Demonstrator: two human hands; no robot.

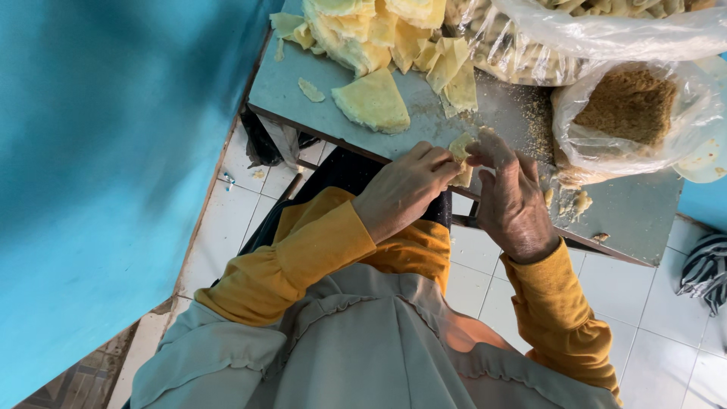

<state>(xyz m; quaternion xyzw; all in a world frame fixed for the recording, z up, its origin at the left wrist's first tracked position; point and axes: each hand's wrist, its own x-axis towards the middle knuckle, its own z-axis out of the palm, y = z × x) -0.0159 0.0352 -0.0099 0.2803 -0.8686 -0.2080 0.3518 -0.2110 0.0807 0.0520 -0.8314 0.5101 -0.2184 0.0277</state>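
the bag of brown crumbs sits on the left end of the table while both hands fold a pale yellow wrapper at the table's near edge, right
Not quite. The head view shows the bag of brown crumbs on the right end of the table. The rest holds: left hand and right hand fold a pale yellow wrapper at the near edge.

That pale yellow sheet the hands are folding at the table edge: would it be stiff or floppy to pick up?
Probably floppy: the sheet bends between the left hand and right hand, and the pile of sheets lies draped and creased. Likely light, since fingertips alone hold it. Possibly fragile: torn scraps lie on the grey table.
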